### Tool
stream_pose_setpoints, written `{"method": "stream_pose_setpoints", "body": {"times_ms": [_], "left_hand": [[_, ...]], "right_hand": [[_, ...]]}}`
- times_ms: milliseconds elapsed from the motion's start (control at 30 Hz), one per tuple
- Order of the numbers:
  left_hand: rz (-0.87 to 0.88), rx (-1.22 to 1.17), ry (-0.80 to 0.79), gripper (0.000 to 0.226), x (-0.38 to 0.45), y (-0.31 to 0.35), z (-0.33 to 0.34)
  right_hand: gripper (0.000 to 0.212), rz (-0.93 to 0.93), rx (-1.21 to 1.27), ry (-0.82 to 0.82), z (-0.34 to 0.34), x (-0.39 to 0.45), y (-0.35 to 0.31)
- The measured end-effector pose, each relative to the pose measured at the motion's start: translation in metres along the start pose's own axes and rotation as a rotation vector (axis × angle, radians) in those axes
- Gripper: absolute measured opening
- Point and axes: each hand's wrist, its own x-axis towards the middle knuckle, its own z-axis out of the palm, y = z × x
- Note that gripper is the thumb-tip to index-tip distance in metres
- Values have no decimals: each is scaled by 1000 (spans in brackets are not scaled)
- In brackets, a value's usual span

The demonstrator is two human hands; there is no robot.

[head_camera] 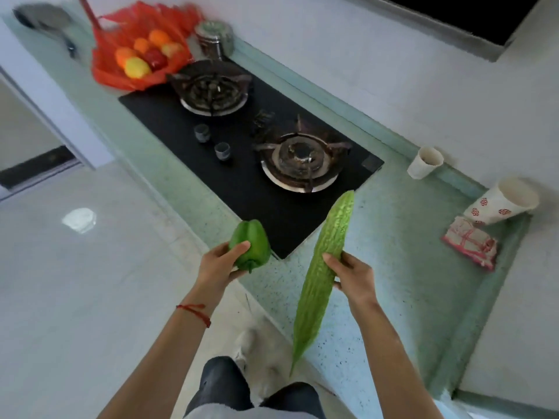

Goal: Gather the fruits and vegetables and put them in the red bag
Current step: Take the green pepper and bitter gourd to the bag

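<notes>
Green bell pepper [250, 243] gripped by left hand [218, 266]; right hand [352, 278] grasps bitter gourd [322, 267]

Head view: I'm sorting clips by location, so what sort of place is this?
Most likely a home kitchen: a two-burner gas hob set into a green countertop, with a metal canister against the wall.

A home kitchen: a black glass two-burner gas hob [251, 164] is set into a pale green speckled worktop [402, 246] against a white wall. At the frame's upper left stand a lidded metal canister [214, 39] and a ladle [45, 22] (blurred); paper cups [425, 162] sit right.
</notes>
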Motion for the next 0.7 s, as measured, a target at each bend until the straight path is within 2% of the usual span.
{"method": "stream_pose_setpoints", "body": {"times_ms": [100,333,567,700], "left_hand": [[13,-76,84,39,-16,-5,-35],[77,-226,276,37,-50,-8,-126],[123,-374,472,29,-81,-13,-231],[143,-429,573,33,-94,-14,-290]], "right_hand": [[11,-27,-71,-120,29,-6,-2],[25,-27,-202,-421,118,-21,-8],[24,-40,-352,-663,236,-53,6],[25,-41,-380,-780,305,-79,14]]}}
